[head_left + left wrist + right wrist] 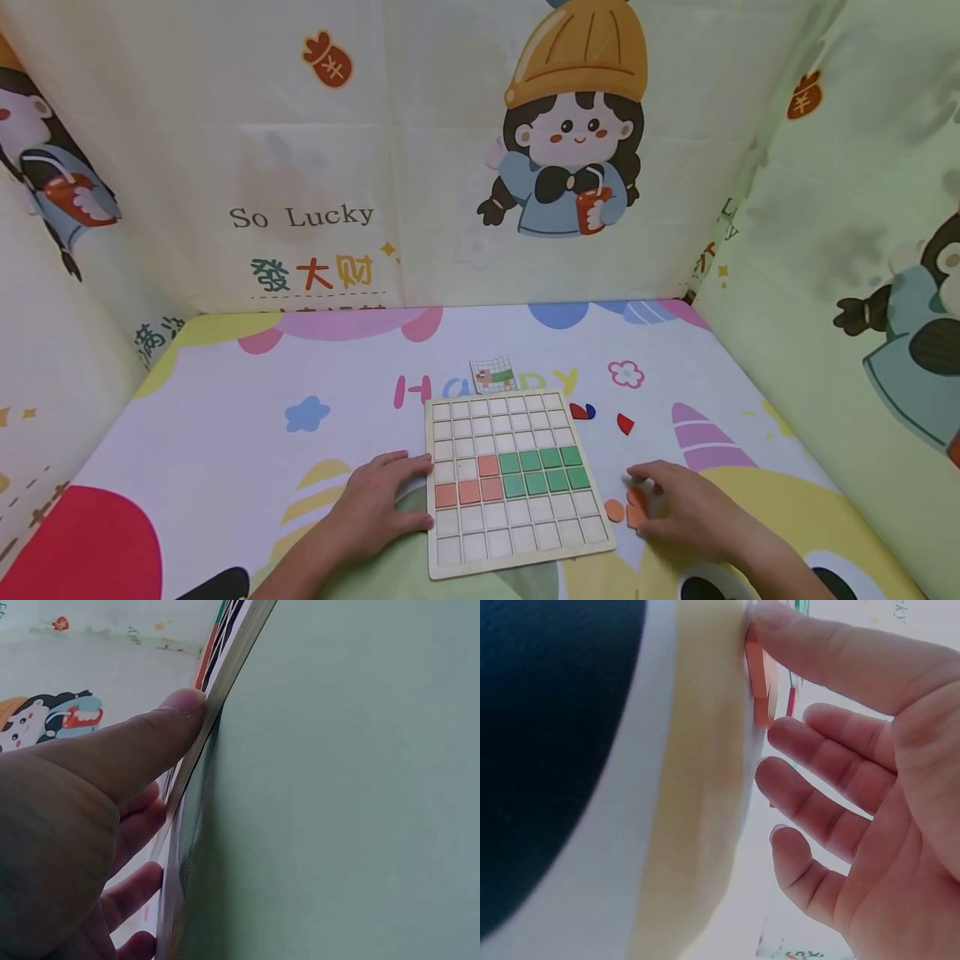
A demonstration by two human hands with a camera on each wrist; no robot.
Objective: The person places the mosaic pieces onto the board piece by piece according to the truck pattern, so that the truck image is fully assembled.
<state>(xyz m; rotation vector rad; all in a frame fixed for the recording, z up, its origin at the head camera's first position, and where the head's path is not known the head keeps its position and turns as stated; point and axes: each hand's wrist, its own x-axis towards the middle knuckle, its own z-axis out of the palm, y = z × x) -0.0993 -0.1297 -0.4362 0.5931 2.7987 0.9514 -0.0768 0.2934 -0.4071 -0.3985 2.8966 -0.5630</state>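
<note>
A wooden grid board (522,554) lies on the table, with green square tiles (530,460) and salmon-coloured square tiles (468,492) in its middle rows. At the board's left edge is my left hand (375,503); its thumb and fingertips touch the rim, as the left wrist view also shows. My right hand (686,510) is right of the board, thumb and fingers spread around a few orange pieces (637,517) lying on the table. In the right wrist view its thumb touches an orange piece (757,667), while the other fingers are loosely bent.
A small picture card (493,375) with a grid pattern lies behind the board. Right of the board's far corner are a red and blue piece (582,412) and a red wedge (626,424). A round orange piece (614,510) lies beside the board. Printed cloth walls (435,167) surround the table.
</note>
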